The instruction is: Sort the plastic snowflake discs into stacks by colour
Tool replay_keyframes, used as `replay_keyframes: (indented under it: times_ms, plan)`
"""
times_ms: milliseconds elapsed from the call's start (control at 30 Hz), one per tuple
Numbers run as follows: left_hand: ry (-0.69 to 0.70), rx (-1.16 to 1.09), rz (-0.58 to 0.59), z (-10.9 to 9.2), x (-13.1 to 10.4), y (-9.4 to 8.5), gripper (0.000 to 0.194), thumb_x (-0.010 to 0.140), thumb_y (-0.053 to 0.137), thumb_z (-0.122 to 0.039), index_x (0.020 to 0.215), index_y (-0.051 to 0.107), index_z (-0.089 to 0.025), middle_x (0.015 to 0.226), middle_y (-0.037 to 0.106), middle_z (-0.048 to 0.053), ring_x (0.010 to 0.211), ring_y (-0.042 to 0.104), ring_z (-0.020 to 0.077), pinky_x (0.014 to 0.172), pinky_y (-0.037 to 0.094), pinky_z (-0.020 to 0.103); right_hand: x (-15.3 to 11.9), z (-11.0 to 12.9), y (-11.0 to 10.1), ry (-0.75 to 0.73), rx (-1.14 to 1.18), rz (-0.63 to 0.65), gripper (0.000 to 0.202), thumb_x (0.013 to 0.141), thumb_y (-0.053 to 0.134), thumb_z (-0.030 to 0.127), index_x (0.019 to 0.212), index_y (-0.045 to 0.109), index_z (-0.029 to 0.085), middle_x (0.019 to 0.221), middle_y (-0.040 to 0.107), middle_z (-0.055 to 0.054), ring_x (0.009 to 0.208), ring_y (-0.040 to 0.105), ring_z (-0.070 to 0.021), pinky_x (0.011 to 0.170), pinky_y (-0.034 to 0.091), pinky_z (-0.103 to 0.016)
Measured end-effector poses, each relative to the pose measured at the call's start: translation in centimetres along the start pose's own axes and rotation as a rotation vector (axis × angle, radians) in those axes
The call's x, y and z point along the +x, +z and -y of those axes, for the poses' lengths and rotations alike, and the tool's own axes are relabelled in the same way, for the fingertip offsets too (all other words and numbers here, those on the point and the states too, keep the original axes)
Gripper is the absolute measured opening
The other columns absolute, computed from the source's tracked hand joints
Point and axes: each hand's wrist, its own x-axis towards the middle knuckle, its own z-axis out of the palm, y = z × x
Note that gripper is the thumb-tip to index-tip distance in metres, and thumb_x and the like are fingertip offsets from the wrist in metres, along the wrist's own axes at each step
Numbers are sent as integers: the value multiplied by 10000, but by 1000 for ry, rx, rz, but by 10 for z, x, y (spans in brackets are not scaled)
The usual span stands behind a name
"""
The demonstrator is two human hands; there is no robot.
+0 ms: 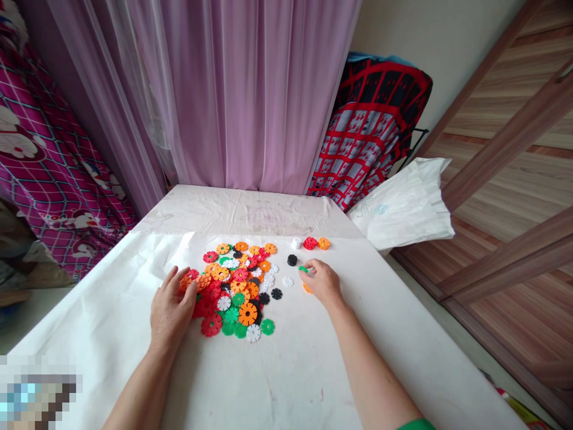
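A heap of notched plastic discs [239, 286] in red, orange, green, white and black lies on the white-covered table. My left hand [172, 307] rests at the heap's left edge, fingers apart, touching red and orange discs. To the right of the heap, my right hand [321, 282] pinches a green disc [303, 269]. Just beyond it stands a small black stack of discs [292, 260]. Farther back sit a white stack [296, 243], a red stack [310, 243] and an orange stack [324, 243]. An orange disc [307, 288] is partly hidden by my right hand.
The table [250, 382] is covered with a creased white sheet. A white bag [403, 206] leans at its right edge. Purple curtains [250, 95] hang behind it, and a red-and-black patterned cloth [358, 134] drapes at the back right. Wooden doors [505, 155] stand on the right.
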Motion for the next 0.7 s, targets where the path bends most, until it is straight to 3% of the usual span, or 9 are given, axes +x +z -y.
replay_keyframes:
  times_ms: [200,367,567,700]
  plan:
    - [8,-15,-5,2,0,0,431,862,500,-475,1196,673,-263,1461,538,74,1277,551,313,1109,411,489,6,39,6,-185,-22,62,59,792,642,254,840,676,250,908,724,-6,852,621,-182,754,412,-289]
    - [-2,2,22,0,0,-1,467,866,471,-490,1211,662,-240,1484,512,91,1297,533,327,1117,397,507,32,64,10,-256,-151,166,71,823,647,244,868,703,248,968,734,-32,966,592,-222,859,369,-345]
    - [17,4,6,-1,-2,0,448,865,467,-475,1192,665,-242,1477,520,86,1291,540,315,1125,389,500,44,67,20,-274,-206,238,71,838,651,234,834,719,255,959,747,-29,975,576,-222,857,334,-352]
    - [15,9,-6,1,-2,1,431,867,467,-475,1177,670,-254,1469,530,75,1285,546,308,1127,390,492,37,58,17,-289,-174,184,146,903,601,258,840,733,264,989,743,-26,982,562,-214,831,330,-344]
